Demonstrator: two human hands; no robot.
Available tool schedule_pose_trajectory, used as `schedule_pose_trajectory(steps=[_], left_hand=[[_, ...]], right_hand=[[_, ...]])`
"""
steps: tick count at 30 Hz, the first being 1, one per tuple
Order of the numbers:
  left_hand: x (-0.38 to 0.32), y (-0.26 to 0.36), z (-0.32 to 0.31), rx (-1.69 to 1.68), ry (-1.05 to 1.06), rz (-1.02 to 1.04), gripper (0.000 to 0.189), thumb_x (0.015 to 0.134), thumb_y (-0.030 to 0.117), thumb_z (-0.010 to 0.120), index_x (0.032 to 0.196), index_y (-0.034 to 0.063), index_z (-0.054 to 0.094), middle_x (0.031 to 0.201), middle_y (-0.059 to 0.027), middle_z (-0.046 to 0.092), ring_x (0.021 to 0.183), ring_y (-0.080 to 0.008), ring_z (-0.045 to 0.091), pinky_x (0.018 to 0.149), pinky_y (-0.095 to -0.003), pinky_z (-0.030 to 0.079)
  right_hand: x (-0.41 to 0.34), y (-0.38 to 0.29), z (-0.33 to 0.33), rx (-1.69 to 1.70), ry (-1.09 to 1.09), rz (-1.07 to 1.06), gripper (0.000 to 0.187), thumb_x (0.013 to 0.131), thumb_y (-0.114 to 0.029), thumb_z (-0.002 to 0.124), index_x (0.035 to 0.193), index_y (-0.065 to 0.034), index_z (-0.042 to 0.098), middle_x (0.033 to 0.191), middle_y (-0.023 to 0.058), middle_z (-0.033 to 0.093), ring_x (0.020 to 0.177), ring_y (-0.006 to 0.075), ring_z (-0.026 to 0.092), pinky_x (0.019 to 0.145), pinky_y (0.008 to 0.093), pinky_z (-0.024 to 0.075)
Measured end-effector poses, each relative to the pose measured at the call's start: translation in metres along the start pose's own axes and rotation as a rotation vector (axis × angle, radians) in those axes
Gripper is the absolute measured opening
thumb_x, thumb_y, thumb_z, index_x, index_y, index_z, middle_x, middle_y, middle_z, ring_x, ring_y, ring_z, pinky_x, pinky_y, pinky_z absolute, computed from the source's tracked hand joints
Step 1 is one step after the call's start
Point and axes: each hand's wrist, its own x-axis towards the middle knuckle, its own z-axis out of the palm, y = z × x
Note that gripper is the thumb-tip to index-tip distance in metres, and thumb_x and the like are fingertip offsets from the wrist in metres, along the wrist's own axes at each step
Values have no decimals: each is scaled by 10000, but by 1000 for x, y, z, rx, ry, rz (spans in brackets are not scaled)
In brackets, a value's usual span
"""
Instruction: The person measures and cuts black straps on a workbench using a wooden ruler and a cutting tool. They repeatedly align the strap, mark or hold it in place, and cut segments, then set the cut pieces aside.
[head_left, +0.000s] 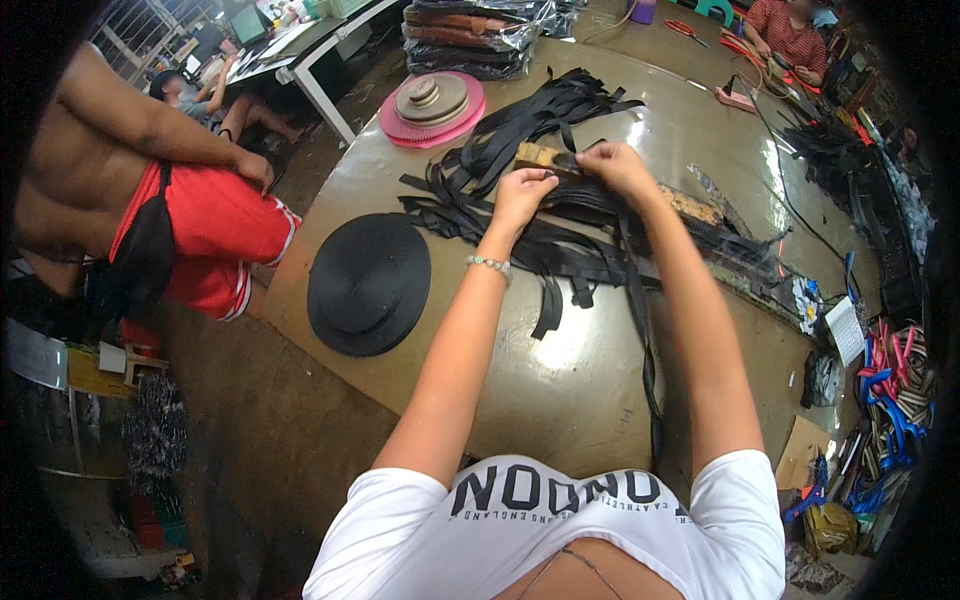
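My left hand (519, 199), with a beaded bracelet at the wrist, pinches a black webbing strap (551, 206) at its fingertips. Close by, the fingers of my right hand (616, 171) are closed on a dark strap end; whether both hold the same strap cannot be made out. Beneath them lies a bundle of cut black straps (577, 251), beside a long worn bar (686, 204) with a yellowish surface. One long strap (645, 345) hangs down past the table's near edge. Further off, another heap of black straps (525, 120) spreads over the metal-topped table (480, 390).
A black webbing roll (367, 285) lies to the left. Pink and beige rolls (431, 105) are stacked behind it, near plastic-wrapped bundles (469, 37). Orange-handled scissors (682, 31) and a pink power strip (735, 99) with cords lie at the far right. A person in red shorts (210, 232) stands left.
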Motion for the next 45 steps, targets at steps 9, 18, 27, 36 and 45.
schedule_pose_trajectory(steps=[9,18,27,36,45], left_hand=[[0,-2,1,7,-37,1,235,825,157,607,951,-39,580,853,-54,622,721,-78,562,637,-204,449],[12,-9,24,382,263,159,383,724,374,697,585,27,615,529,10,551,489,-69,462,478,-254,363],[11,-13,22,466,419,222,414,673,359,720,506,7,578,442,-87,517,397,-159,474,451,-326,379],[12,-14,22,370,406,165,413,673,360,722,509,6,586,445,-67,528,402,-151,493,457,-313,390],[12,-9,21,400,380,158,374,674,350,722,546,15,619,486,-76,563,421,-160,516,475,-309,402]], right_hand=[[15,37,-2,13,-7,-12,161,682,-135,659,723,15,616,635,48,593,559,109,521,528,246,420],[11,19,-11,-108,-94,63,225,691,-213,677,681,4,618,537,34,548,452,104,483,425,256,388],[-132,-51,-171,-425,-56,47,315,780,-289,648,644,-16,571,526,-51,428,460,39,361,397,226,250],[-201,137,-300,-98,396,339,223,841,-294,588,695,-132,547,554,-100,411,445,4,327,396,187,208],[-198,214,-285,-235,437,43,131,819,-132,556,733,-34,553,652,-48,475,620,48,420,574,196,335]])
